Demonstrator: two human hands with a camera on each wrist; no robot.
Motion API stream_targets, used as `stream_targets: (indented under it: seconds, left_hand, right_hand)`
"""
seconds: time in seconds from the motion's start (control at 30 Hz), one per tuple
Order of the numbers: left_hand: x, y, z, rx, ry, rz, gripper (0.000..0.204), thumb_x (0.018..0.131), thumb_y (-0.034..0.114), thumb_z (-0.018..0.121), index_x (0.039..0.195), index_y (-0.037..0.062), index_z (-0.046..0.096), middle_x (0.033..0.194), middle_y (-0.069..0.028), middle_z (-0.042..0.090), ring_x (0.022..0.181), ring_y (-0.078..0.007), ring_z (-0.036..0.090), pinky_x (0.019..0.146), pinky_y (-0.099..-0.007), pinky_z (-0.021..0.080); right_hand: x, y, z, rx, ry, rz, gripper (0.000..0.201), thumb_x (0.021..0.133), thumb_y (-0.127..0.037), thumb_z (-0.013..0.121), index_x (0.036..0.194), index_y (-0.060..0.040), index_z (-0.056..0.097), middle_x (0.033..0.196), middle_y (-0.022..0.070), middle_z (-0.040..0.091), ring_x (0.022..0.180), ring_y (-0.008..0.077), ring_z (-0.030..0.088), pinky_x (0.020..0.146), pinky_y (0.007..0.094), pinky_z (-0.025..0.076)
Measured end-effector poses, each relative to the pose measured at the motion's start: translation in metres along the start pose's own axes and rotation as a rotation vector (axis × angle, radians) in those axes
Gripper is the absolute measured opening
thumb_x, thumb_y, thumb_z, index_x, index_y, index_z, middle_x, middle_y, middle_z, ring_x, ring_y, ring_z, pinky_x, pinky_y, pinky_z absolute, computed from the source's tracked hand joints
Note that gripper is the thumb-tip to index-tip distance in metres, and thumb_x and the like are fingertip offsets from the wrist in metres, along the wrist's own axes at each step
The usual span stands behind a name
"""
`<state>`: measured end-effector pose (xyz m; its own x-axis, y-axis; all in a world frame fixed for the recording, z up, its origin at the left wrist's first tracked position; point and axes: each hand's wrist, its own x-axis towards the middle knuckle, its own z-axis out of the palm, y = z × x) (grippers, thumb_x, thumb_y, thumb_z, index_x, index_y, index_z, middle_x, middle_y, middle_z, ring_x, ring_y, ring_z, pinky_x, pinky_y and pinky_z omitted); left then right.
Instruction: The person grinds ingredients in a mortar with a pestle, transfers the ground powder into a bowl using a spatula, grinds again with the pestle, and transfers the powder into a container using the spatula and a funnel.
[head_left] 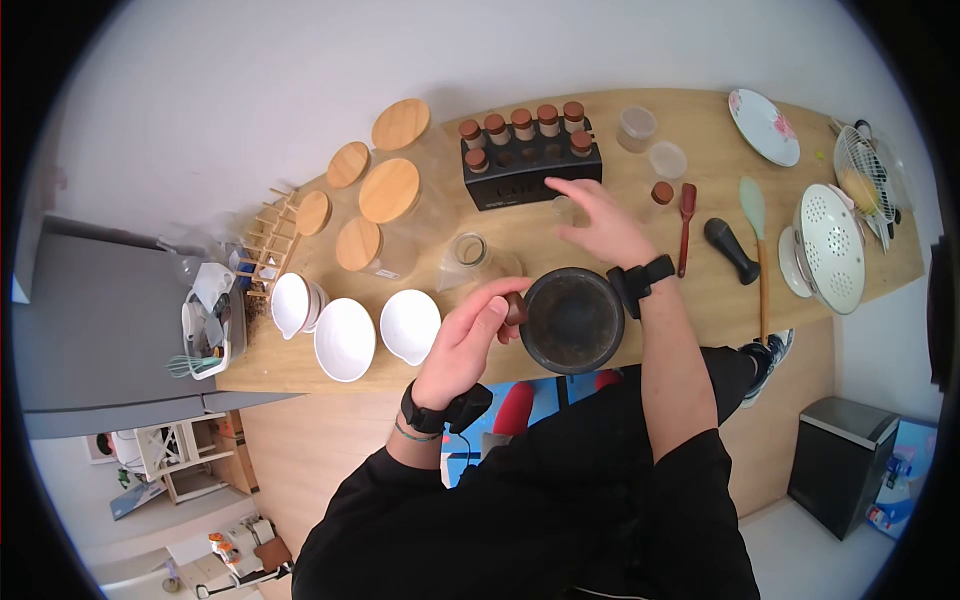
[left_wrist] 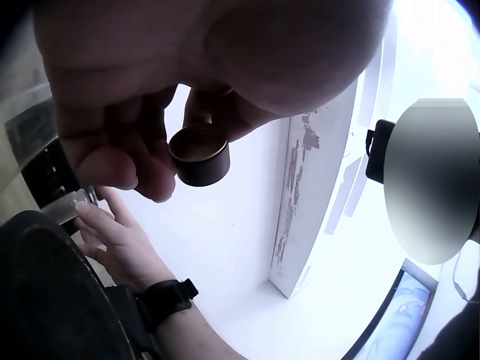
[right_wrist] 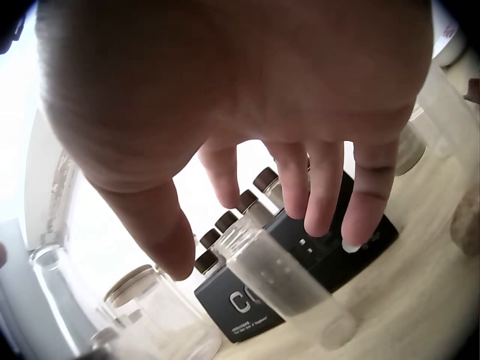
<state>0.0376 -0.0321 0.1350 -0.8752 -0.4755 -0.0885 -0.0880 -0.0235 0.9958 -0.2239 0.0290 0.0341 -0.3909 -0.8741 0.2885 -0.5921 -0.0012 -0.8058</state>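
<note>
My left hand [head_left: 462, 345] pinches a small brown cap [head_left: 515, 308] beside the dark mortar [head_left: 572, 320]. In the left wrist view the cap's open, hollow side [left_wrist: 199, 144] shows. My right hand [head_left: 605, 225] reaches over the table in front of the black rack [head_left: 533, 180], its fingers spread and lightly bent. A clear uncapped tube [right_wrist: 281, 277] stands between its thumb and fingers in the right wrist view, with gaps on both sides. Several brown-capped tubes sit in the rack.
Wood-lidded jars [head_left: 390, 190] and a glass bottle [head_left: 468, 250] stand left of the rack. White bowls [head_left: 345, 340] line the front edge. To the right are a capped tube [head_left: 661, 194], a red spoon [head_left: 686, 230], a black pestle [head_left: 732, 250], a green spatula [head_left: 753, 207] and a white colander [head_left: 832, 248].
</note>
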Motion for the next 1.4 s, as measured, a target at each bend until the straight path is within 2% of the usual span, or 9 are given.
stream_targets:
  seconds: [0.13, 0.23, 0.4, 0.5, 0.77, 1.07, 1.17, 1.33, 1.4]
  left_hand:
    - [0.001, -0.011, 0.0, -0.129, -0.007, -0.003, 0.033, 0.107, 0.02, 0.042, 0.13, 0.001, 0.054, 0.096, -0.0031, 0.059, 0.084, -0.0111, 0.055, 0.076, -0.0256, 0.046]
    - [0.004, -0.007, 0.009, -0.097, 0.093, 0.004, 0.026, 0.105, 0.015, 0.047, 0.125, 0.0015, 0.055, 0.097, -0.0039, 0.06, 0.084, -0.0113, 0.057, 0.077, -0.0248, 0.047]
    - [0.024, 0.006, 0.025, 0.04, 0.203, 0.19, 0.022, 0.098, 0.009, 0.06, 0.118, 0.0017, 0.055, 0.102, -0.0058, 0.063, 0.085, -0.0119, 0.059, 0.078, -0.0255, 0.047]
    - [0.037, 0.014, 0.033, 0.256, 0.274, 0.336, 0.026, 0.095, 0.008, 0.065, 0.117, 0.0015, 0.054, 0.106, -0.0071, 0.065, 0.086, -0.0122, 0.059, 0.08, -0.0261, 0.046]
    - [0.048, -0.005, 0.044, 0.506, 0.451, 0.393, 0.026, 0.087, 0.012, 0.075, 0.106, 0.0019, 0.061, 0.095, -0.0092, 0.068, 0.081, -0.0182, 0.06, 0.071, -0.0307, 0.048]
    - [0.042, 0.016, 0.04, 0.631, 0.196, 0.319, 0.035, 0.086, 0.002, 0.068, 0.119, 0.0013, 0.06, 0.103, -0.0116, 0.068, 0.086, -0.0199, 0.062, 0.078, -0.0315, 0.05]
    - [0.044, 0.014, 0.037, 0.766, 0.018, 0.532, 0.034, 0.084, -0.006, 0.061, 0.118, 0.0011, 0.06, 0.122, -0.015, 0.063, 0.1, -0.0212, 0.062, 0.085, -0.0327, 0.05]
    - [0.044, 0.021, 0.054, -0.174, -0.05, 0.374, 0.031, 0.089, -0.01, 0.052, 0.118, -0.0004, 0.056, 0.139, -0.0153, 0.051, 0.124, -0.0216, 0.053, 0.105, -0.0355, 0.042]
    - [0.053, 0.019, 0.059, -0.067, 0.031, 0.42, 0.029, 0.091, -0.007, 0.054, 0.119, 0.0002, 0.056, 0.137, -0.0147, 0.053, 0.123, -0.0204, 0.053, 0.102, -0.0339, 0.043]
  right_hand:
    - [0.0, 0.01, 0.006, -0.077, -0.017, 0.032, 0.047, 0.082, -0.016, 0.072, 0.128, -0.0132, 0.057, 0.111, 0.0109, 0.063, 0.107, 0.0281, 0.061, 0.091, 0.0395, 0.05]
    - [-0.004, 0.005, -0.001, -0.083, -0.184, 0.333, 0.039, 0.084, -0.017, 0.071, 0.119, -0.0074, 0.057, 0.107, 0.0132, 0.066, 0.102, 0.0291, 0.062, 0.088, 0.0392, 0.049]
    - [-0.005, -0.02, -0.019, 0.323, 0.058, 0.213, 0.032, 0.09, -0.013, 0.068, 0.119, -0.0062, 0.057, 0.106, 0.0058, 0.062, 0.093, 0.0179, 0.061, 0.083, 0.0313, 0.05]
    - [-0.03, -0.066, -0.028, 0.212, 0.166, -0.065, 0.033, 0.09, -0.009, 0.067, 0.122, -0.0057, 0.058, 0.104, 0.0057, 0.061, 0.086, 0.0169, 0.061, 0.076, 0.0295, 0.051]
    - [-0.052, -0.098, -0.015, 0.254, 0.118, -0.077, 0.042, 0.087, -0.01, 0.07, 0.127, -0.0057, 0.058, 0.106, 0.0112, 0.067, 0.079, 0.0234, 0.064, 0.068, 0.0322, 0.051]
    - [-0.052, -0.088, -0.008, -0.074, 0.2, -0.214, 0.047, 0.079, -0.007, 0.071, 0.125, -0.0062, 0.058, 0.104, 0.0131, 0.067, 0.085, 0.0307, 0.068, 0.069, 0.0389, 0.055]
    - [-0.051, -0.087, -0.01, -0.105, 0.168, -0.152, 0.04, 0.077, -0.008, 0.071, 0.116, -0.0072, 0.06, 0.092, 0.0124, 0.068, 0.08, 0.0318, 0.067, 0.065, 0.0401, 0.055]
    - [-0.052, -0.093, -0.012, -0.128, 0.054, -0.115, 0.033, 0.074, -0.015, 0.075, 0.103, -0.0072, 0.06, 0.087, 0.0106, 0.07, 0.077, 0.0332, 0.068, 0.063, 0.0432, 0.054]
    - [-0.054, -0.094, -0.008, -0.152, -0.005, -0.114, 0.033, 0.074, -0.015, 0.075, 0.103, -0.0074, 0.06, 0.086, 0.0108, 0.07, 0.076, 0.0332, 0.068, 0.063, 0.043, 0.054]
